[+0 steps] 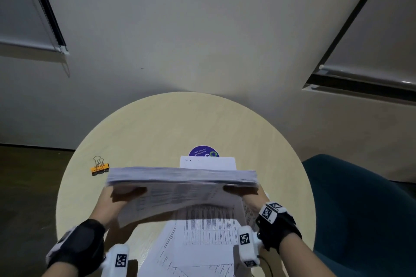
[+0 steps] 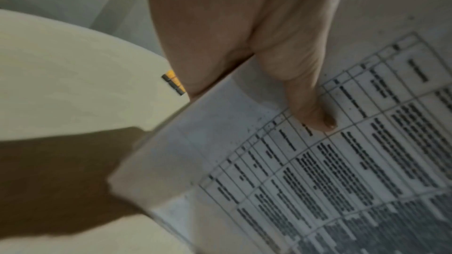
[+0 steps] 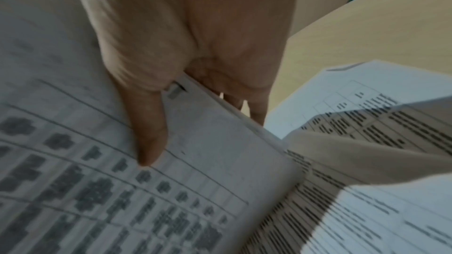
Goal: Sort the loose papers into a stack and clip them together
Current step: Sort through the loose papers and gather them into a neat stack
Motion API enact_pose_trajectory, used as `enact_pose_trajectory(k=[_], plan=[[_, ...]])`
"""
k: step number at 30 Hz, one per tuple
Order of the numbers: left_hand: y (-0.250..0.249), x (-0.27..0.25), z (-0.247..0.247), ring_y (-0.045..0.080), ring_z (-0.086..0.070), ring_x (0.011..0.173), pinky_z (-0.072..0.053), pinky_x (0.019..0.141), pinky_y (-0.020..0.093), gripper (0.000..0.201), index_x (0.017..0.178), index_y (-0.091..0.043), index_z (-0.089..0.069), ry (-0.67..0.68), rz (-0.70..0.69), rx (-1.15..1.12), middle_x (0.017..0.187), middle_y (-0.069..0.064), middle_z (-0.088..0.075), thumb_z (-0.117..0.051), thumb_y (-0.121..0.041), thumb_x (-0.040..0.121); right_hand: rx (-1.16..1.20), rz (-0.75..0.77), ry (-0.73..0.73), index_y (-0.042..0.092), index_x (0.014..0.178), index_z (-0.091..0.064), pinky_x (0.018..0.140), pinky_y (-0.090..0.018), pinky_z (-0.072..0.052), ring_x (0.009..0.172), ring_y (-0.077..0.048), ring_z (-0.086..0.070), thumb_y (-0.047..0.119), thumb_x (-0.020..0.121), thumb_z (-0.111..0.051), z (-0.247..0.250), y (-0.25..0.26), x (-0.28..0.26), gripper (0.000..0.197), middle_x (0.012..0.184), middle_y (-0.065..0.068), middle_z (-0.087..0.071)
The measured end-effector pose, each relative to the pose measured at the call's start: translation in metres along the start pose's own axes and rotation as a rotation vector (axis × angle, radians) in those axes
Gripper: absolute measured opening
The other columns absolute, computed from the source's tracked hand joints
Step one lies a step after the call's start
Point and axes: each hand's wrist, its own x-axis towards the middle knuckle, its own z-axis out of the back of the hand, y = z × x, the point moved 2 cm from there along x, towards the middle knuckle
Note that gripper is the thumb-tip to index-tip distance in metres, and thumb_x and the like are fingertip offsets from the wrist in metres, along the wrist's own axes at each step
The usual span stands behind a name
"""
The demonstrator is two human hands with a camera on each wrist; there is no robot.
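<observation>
I hold a thick stack of printed papers [image 1: 182, 184] above the round table, tilted with its far edge up. My left hand [image 1: 122, 195] grips its left side, thumb on the top sheet [image 2: 315, 115] and fingers underneath. My right hand [image 1: 245, 193] grips the right side the same way, thumb [image 3: 149, 138] pressed on the printed table. More loose sheets [image 1: 202, 243] lie on the table below the stack, and one white sheet [image 1: 208, 163] lies behind it. An orange binder clip [image 1: 100, 167] sits on the table at the left, also seen past my left palm [image 2: 173, 82].
The round pale wooden table [image 1: 157, 132] stands against a grey wall. A purple round sticker [image 1: 203, 151] peeks out behind the white sheet. A dark teal chair [image 1: 360, 209] stands at the right.
</observation>
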Motion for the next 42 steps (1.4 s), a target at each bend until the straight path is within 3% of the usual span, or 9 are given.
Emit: enact_pose_trajectory(k=[7,11,14,17,21,25,29,38,42], plan=[[0.014,-0.012,0.006,0.003,-0.068,0.061,-0.053,0.057,0.012,0.046,0.074,-0.018,-0.072,-0.041,0.042,0.079,0.094,0.016,-0.073,-0.054,0.024,0.082,-0.108,0.092,0.006,0.022,0.104,-0.062,0.073,-0.016,-0.053,0.083,0.002,-0.063,-0.004,0.075,-0.076,0.003,0.016,0.004,0.042,0.104,-0.003,-0.069],[-0.035,-0.004,-0.001,0.014,-0.07,0.084,-0.054,0.075,0.024,0.026,0.083,-0.03,-0.074,0.019,-0.147,0.299,0.082,-0.011,-0.076,-0.084,-0.01,0.069,-0.274,0.379,-0.216,0.036,0.139,-0.034,0.105,-0.032,-0.04,0.126,-0.014,-0.044,0.025,0.061,-0.09,0.009,0.059,-0.002,0.097,0.137,0.005,-0.045],[-0.084,0.004,-0.011,0.012,-0.066,0.078,-0.05,0.07,0.021,0.014,0.082,-0.021,-0.073,0.044,-0.298,0.505,0.078,-0.008,-0.074,-0.082,-0.02,0.072,-0.78,0.587,-0.089,0.042,0.132,-0.045,0.118,-0.045,-0.01,0.135,-0.005,-0.027,0.037,0.069,-0.082,-0.009,0.095,-0.009,0.073,0.132,0.024,-0.044],[-0.133,-0.004,-0.022,0.009,-0.055,0.064,-0.043,0.061,0.029,0.022,0.065,-0.027,-0.058,0.102,-0.56,0.716,0.066,-0.006,-0.06,-0.068,-0.045,0.072,-0.804,0.609,0.179,0.023,0.082,-0.069,0.078,-0.032,-0.043,0.081,-0.005,-0.057,0.021,0.08,-0.073,-0.035,0.112,-0.01,0.004,0.076,0.011,-0.065],[-0.182,-0.021,-0.018,0.011,-0.053,0.101,-0.041,0.082,0.023,0.033,0.097,-0.04,-0.058,-0.33,-0.764,0.603,0.099,-0.008,-0.06,-0.076,-0.025,0.074,-0.442,0.474,0.095,0.0,0.078,-0.072,0.058,-0.027,-0.042,0.061,-0.01,-0.053,0.02,0.083,-0.073,-0.038,0.114,-0.003,0.021,0.066,-0.001,-0.064],[-0.169,-0.014,0.001,0.007,-0.039,0.131,-0.03,0.11,0.034,0.091,0.144,-0.037,-0.025,-0.292,-0.392,0.182,0.142,-0.004,-0.042,-0.079,-0.03,0.071,-0.07,0.396,0.062,0.004,0.078,-0.075,0.062,-0.027,-0.053,0.063,-0.015,-0.066,0.005,0.078,-0.076,-0.034,0.116,-0.01,0.001,0.068,-0.003,-0.072],[-0.142,-0.017,-0.029,-0.001,-0.066,0.1,-0.055,0.089,0.025,0.054,0.121,-0.026,-0.055,0.112,-0.347,0.045,0.109,-0.014,-0.071,-0.073,-0.018,0.071,0.065,0.341,0.041,0.016,0.085,-0.073,0.083,-0.028,-0.057,0.086,-0.015,-0.072,0.001,0.073,-0.079,-0.042,0.099,-0.006,0.02,0.085,0.003,-0.076],[-0.052,0.004,-0.048,0.001,-0.069,0.089,-0.053,0.078,0.027,0.068,0.105,-0.029,-0.061,0.077,-0.166,-0.075,0.098,-0.016,-0.074,-0.084,-0.049,0.044,-0.084,0.031,0.076,0.014,0.105,-0.074,0.091,-0.033,-0.056,0.099,-0.013,-0.07,0.055,0.028,-0.093,-0.055,0.01,0.018,0.09,0.101,0.002,-0.075],[-0.048,0.012,-0.044,0.004,-0.069,0.09,-0.054,0.076,0.027,0.074,0.106,-0.031,-0.061,0.132,-0.136,-0.026,0.099,-0.009,-0.074,-0.087,-0.056,0.041,-0.139,0.029,0.113,0.022,0.096,-0.073,0.09,-0.025,-0.056,0.092,-0.006,-0.07,0.022,0.056,-0.093,-0.041,0.022,0.014,0.044,0.09,0.012,-0.076]])
